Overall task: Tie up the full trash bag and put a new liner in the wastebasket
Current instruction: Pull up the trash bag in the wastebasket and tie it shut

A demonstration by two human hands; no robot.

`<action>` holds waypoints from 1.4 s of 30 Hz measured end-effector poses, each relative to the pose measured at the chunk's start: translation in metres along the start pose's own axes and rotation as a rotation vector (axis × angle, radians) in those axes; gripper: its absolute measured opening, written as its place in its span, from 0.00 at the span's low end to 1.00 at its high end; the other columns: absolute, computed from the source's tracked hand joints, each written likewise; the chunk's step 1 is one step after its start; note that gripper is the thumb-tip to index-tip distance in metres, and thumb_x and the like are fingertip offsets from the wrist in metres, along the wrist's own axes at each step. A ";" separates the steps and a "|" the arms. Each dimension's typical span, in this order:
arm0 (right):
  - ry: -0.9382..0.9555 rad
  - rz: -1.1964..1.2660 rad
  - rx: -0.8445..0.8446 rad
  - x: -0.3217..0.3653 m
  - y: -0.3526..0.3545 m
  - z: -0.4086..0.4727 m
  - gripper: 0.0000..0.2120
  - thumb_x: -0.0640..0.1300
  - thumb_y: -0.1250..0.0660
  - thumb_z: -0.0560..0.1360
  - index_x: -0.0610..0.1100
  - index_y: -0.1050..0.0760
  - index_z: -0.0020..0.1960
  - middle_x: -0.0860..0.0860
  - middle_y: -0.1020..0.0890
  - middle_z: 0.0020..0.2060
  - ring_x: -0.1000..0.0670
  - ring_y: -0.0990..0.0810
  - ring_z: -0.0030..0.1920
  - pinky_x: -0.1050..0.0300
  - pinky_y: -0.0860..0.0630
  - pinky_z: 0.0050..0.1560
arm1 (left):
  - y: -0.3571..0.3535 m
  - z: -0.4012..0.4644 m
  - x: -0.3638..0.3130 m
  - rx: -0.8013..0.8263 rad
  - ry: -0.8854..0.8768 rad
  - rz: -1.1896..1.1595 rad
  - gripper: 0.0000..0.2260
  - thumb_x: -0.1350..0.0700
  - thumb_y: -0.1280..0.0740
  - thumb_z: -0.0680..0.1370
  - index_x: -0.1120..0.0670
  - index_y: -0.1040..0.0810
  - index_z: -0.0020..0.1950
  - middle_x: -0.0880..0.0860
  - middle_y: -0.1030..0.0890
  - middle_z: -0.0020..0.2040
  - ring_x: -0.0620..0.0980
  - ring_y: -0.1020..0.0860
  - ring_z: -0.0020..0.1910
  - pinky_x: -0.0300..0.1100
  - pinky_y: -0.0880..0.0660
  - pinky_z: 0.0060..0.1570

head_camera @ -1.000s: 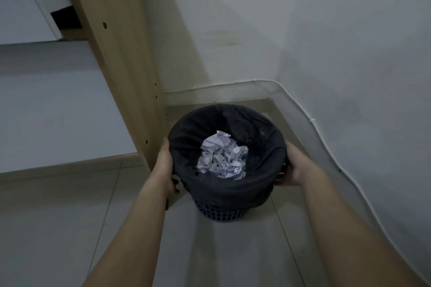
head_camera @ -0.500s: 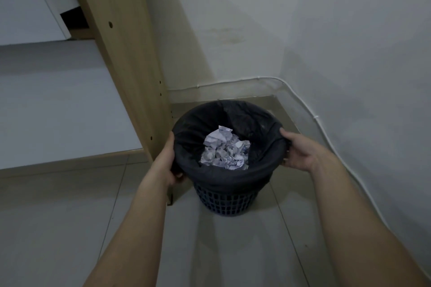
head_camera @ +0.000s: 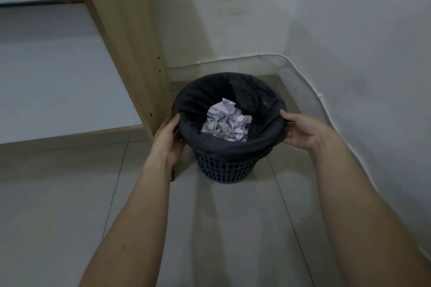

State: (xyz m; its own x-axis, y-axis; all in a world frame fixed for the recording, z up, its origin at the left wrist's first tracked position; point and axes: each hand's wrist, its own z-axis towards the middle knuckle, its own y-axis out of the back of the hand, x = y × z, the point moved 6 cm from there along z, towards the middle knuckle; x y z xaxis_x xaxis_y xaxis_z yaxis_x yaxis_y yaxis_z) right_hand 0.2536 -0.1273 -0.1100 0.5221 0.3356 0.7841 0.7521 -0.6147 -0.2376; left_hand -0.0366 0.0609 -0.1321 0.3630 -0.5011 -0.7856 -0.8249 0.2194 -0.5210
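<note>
A dark blue lattice wastebasket (head_camera: 225, 170) stands on the tiled floor in a corner. A black trash bag (head_camera: 247, 144) lines it, folded over the rim. Crumpled white paper (head_camera: 225, 121) fills the middle of the bag. My left hand (head_camera: 169, 140) grips the folded bag edge at the basket's left rim, thumb on top. My right hand (head_camera: 299, 131) grips the bag edge at the right rim, thumb on top and fingers underneath. No new liner is in view.
A wooden furniture post (head_camera: 126, 42) stands just left of the basket, close to my left hand. White walls close the corner behind and to the right, with a white cable (head_camera: 319, 96) running along them. Grey floor tiles (head_camera: 233, 228) stretch toward me.
The basket has come a little out of the corner toward the open floor. Both hands slid up from the basket's sides to the bag's folded rim, thumbs now over the edge.
</note>
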 end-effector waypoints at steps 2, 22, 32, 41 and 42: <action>-0.030 -0.054 0.008 0.001 0.001 -0.002 0.12 0.51 0.34 0.80 0.44 0.23 0.56 0.47 0.17 0.46 0.51 0.15 0.37 0.59 0.18 0.34 | -0.004 -0.002 -0.003 0.011 0.029 0.023 0.21 0.52 0.30 0.79 0.57 0.25 0.70 0.56 0.18 0.63 0.55 0.19 0.61 0.51 0.21 0.59; -0.111 -0.268 -0.012 0.011 -0.001 -0.031 0.06 0.39 0.38 0.82 0.37 0.24 0.54 0.44 0.14 0.35 0.49 0.14 0.32 0.58 0.19 0.28 | -0.008 -0.035 -0.004 0.134 0.302 0.127 0.07 0.58 0.33 0.80 0.60 0.18 0.53 0.54 0.14 0.47 0.45 0.15 0.42 0.36 0.18 0.41; 0.014 -0.154 -0.266 0.019 -0.011 -0.021 0.09 0.32 0.39 0.78 0.40 0.27 0.41 0.50 0.23 0.20 0.56 0.25 0.17 0.66 0.28 0.17 | -0.025 -0.026 -0.027 -0.138 0.210 0.503 0.08 0.59 0.27 0.76 0.60 0.20 0.53 0.53 0.18 0.45 0.45 0.21 0.39 0.33 0.24 0.27; -0.043 -0.357 -0.105 0.027 -0.018 -0.044 0.08 0.35 0.32 0.78 0.37 0.23 0.57 0.42 0.16 0.49 0.44 0.16 0.44 0.50 0.17 0.32 | -0.028 -0.029 -0.027 -0.093 0.242 0.513 0.15 0.63 0.28 0.77 0.63 0.22 0.62 0.54 0.17 0.47 0.47 0.19 0.42 0.34 0.22 0.29; -0.022 -0.367 -0.109 0.027 -0.021 -0.045 0.06 0.32 0.33 0.78 0.36 0.23 0.55 0.41 0.16 0.47 0.44 0.15 0.42 0.51 0.18 0.30 | -0.027 -0.028 -0.030 -0.130 0.218 0.573 0.14 0.62 0.28 0.76 0.63 0.22 0.61 0.54 0.17 0.45 0.47 0.19 0.40 0.34 0.23 0.27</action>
State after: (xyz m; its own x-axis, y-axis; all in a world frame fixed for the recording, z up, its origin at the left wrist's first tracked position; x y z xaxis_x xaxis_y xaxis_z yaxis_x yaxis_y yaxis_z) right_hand 0.2341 -0.1375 -0.0575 0.2351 0.5621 0.7929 0.8439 -0.5228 0.1204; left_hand -0.0372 0.0467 -0.0857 -0.2382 -0.4963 -0.8349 -0.9133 0.4070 0.0186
